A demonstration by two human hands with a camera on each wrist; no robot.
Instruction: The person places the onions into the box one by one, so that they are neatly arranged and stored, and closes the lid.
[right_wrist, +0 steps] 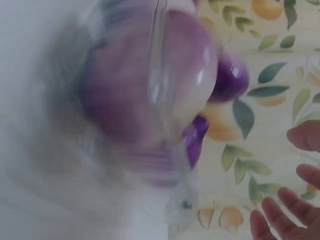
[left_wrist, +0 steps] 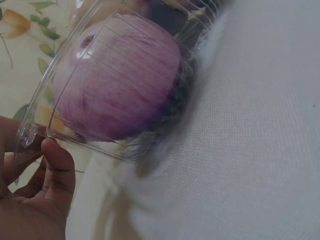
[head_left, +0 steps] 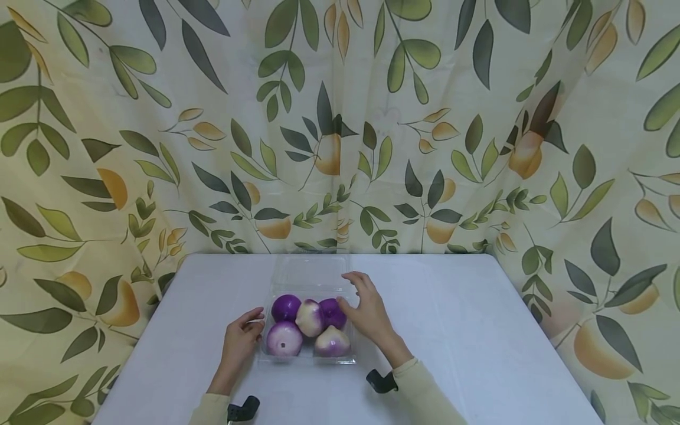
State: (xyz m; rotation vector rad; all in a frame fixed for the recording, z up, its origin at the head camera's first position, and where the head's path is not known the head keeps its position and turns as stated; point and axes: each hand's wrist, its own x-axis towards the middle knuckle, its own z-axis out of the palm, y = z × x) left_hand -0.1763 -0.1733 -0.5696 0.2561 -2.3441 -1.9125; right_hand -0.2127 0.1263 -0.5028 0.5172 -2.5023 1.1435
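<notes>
A clear plastic clamshell box (head_left: 308,358) sits on the table, its lid (head_left: 310,273) folded back on the far side. Several red onions lie in it: a dark purple onion (head_left: 286,308) at back left, a pale-streaked onion (head_left: 310,317) in the middle, a lighter onion (head_left: 284,339) at front left and a whitish onion (head_left: 332,342) at front right. At the box's left rim, my left hand (head_left: 241,337) pinches the edge between thumb (left_wrist: 59,160) and fingers. My right hand (head_left: 369,310) is raised at the right side, fingers spread, holding nothing.
The box stands on a white-covered table (head_left: 451,319). Behind and beside it hangs a leaf-and-fruit patterned curtain (head_left: 372,177). Black wrist cameras are strapped near both cuffs, the right camera (head_left: 381,381) close over the table.
</notes>
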